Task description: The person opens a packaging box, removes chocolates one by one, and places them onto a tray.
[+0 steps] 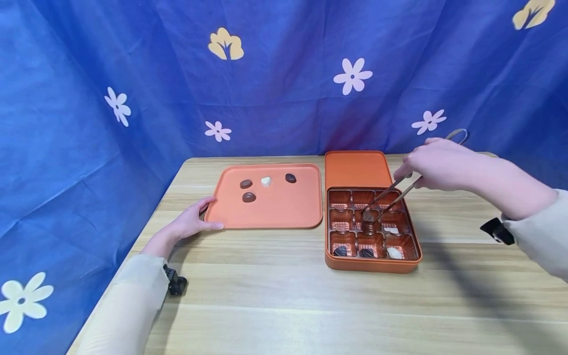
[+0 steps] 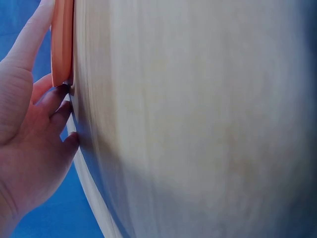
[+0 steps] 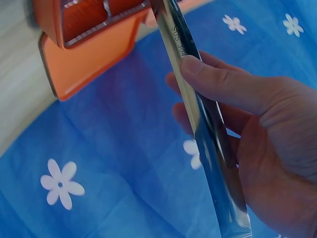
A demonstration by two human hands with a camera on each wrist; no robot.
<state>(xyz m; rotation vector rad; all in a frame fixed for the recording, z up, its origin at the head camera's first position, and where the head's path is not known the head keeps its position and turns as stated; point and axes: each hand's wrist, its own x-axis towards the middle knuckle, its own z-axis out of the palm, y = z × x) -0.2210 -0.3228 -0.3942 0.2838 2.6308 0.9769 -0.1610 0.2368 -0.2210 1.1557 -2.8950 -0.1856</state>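
In the head view my left hand [image 1: 192, 221] holds the front left corner of a pink-orange tray [image 1: 284, 214], thumb along its front edge and fingers at its left side. On the tray lie several chocolates, among them a white one [image 1: 266, 181] and a dark one [image 1: 290, 178]. My right hand [image 1: 437, 165] grips metal tongs [image 3: 185, 89], thumb on one arm and fingers on the other. Their tips reach down into the middle compartment of an orange box [image 1: 372, 265], around a dark brown chocolate [image 1: 368, 216].
The box's front row holds a dark chocolate [image 1: 340, 251], a striped dark one [image 1: 367, 253] and a white one [image 1: 394, 253]. Another white piece [image 1: 391, 230] sits in the middle row's right compartment. The orange lid [image 1: 357, 167] lies behind the box. A blue curtain [image 1: 275, 108] hangs behind the table.
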